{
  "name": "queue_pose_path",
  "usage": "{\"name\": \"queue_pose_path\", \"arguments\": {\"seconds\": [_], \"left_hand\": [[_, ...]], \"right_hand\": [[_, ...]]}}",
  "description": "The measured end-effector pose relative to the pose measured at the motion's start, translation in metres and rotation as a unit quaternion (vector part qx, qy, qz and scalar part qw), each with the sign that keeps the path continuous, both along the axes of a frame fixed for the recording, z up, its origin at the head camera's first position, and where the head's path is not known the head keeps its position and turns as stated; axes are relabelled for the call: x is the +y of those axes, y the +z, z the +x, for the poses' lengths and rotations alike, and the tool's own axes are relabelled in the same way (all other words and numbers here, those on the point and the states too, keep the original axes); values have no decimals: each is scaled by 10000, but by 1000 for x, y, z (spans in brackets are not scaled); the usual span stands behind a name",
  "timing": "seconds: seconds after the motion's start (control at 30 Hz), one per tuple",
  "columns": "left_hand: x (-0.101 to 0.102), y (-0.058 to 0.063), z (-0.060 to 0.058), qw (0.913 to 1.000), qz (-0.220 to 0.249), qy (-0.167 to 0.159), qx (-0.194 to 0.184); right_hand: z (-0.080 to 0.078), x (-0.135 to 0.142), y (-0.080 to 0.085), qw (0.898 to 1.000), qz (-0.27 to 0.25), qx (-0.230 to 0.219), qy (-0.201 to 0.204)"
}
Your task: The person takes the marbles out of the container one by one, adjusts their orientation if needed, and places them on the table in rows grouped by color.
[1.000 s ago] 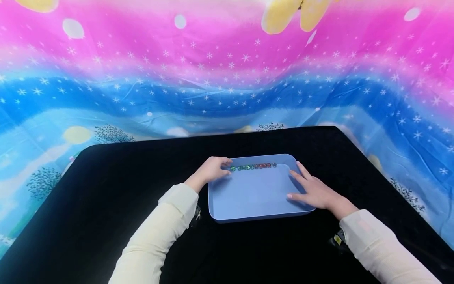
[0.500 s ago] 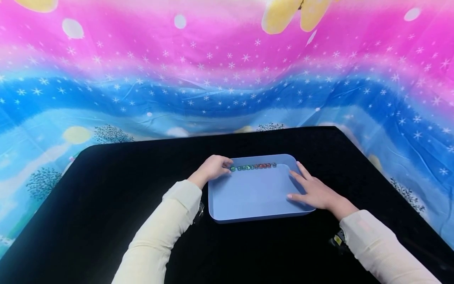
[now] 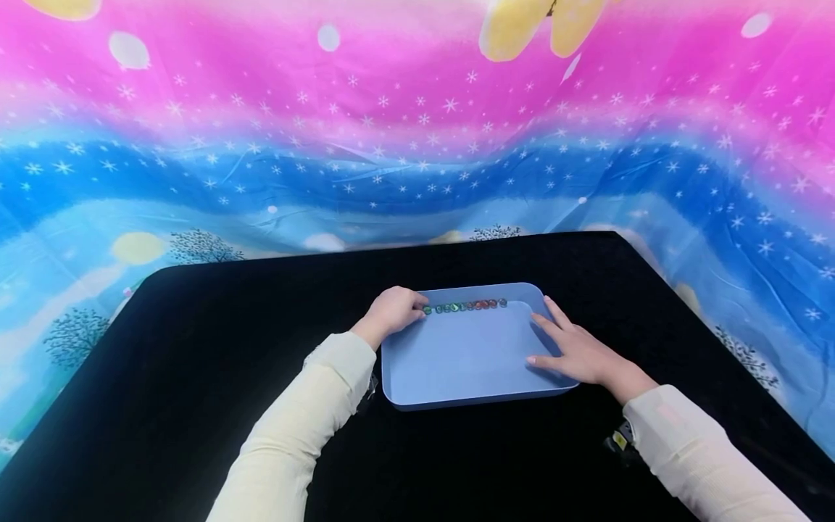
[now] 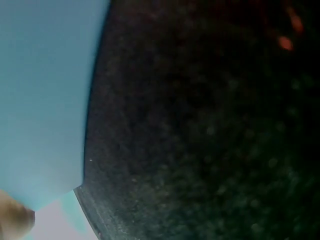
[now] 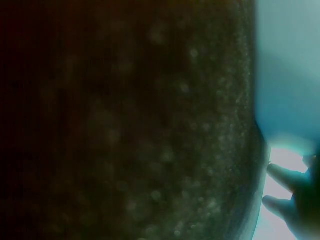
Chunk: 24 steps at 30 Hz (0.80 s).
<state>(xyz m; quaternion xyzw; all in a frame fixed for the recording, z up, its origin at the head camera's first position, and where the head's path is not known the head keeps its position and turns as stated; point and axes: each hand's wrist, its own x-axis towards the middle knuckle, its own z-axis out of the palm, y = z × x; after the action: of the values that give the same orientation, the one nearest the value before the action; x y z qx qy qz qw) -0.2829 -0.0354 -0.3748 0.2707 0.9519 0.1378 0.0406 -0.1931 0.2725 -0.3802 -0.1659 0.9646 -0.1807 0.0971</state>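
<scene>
A shallow blue tray (image 3: 457, 362) lies on the black-covered table. Along its far wall several glass marbles (image 3: 470, 306) sit in a row, green ones toward the left, reddish ones toward the right. My left hand (image 3: 393, 310) reaches over the far left corner, pinching the green marble (image 3: 427, 309) at the row's left end between thumb and fingers. On the tray's right rim rests my right hand (image 3: 574, 351), fingers spread and fairly straight, thumb inside. The left wrist view shows the tray's side (image 4: 45, 100); dark fingers (image 5: 285, 177) appear in the right wrist view.
Black cloth (image 3: 228, 348) covers the table around the tray. Behind it hangs a pink and blue printed curtain (image 3: 391, 145), which also runs down the right side. A dark device (image 3: 622, 441) is strapped below the right sleeve.
My left hand has moved slightly right, and its thumb and fingers have drawn together at the leftmost marble. The right hand, tray and row of marbles stay put.
</scene>
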Motion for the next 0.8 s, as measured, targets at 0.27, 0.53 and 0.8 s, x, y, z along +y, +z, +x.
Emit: {"name": "queue_pose_path", "arguments": {"seconds": [0.27,0.53,0.8], "left_hand": [[2,0,2,9997,-180,4,152],[4,-2,1,9983,-317,-49,491],[6,-4,2,9980,-376,47,498]], "right_hand": [[-1,0,0,10000,-4,-13,10],[-1,-1,1,10000,4,-20,19],[-2,-1,0,10000,26,-26,-9]]}}
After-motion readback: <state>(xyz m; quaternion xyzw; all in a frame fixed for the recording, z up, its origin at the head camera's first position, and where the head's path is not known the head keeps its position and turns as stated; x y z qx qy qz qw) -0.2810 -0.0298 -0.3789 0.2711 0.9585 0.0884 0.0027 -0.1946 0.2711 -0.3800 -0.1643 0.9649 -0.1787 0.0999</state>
